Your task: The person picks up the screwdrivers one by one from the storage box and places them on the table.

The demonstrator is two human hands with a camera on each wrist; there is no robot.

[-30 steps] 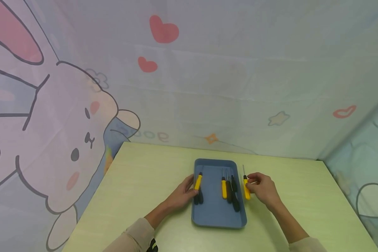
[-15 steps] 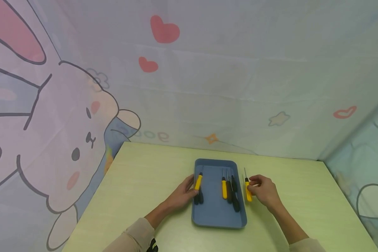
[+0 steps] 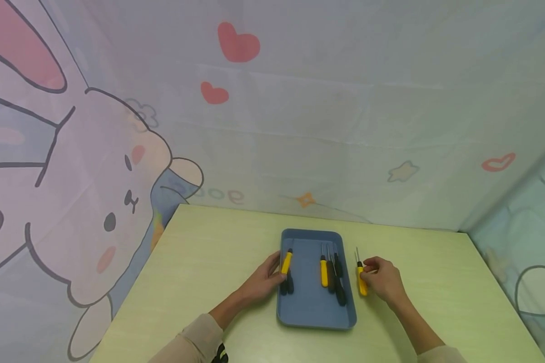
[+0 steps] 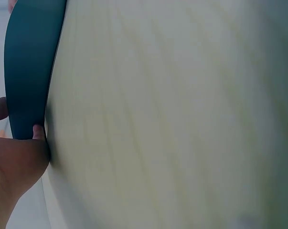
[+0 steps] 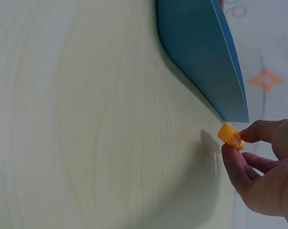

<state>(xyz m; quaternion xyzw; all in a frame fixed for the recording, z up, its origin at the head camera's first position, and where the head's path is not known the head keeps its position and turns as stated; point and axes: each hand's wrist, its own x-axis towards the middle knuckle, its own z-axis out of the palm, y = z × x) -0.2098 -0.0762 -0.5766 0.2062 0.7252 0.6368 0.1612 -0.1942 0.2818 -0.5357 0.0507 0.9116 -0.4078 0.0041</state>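
- Head view: right hand (image 3: 383,278) is pinching a yellow screwdriver (image 3: 362,286) by its handle, fingertips and thumb leaving no gap, just outside the tray (image 3: 315,315) at its 3 o'clock.
- Handling: I'm guessing light, stiff, hardly fragile; smooth handle possibly slipping. Mid-handle is looking the surest hold. Thin shaft's tip is blurring against the table (image 3: 209,252).
- Left hand (image 3: 262,280) is gripping the tray wall at 9 o'clock, its fingers partly hiding outside.
- Left wrist view: tray is running off the frame at 11 o'clock; screwdriver isn't showing.
- Right wrist view: handle's end is showing near 3 o'clock; shaft is hiding behind. Table contact: can't tell.
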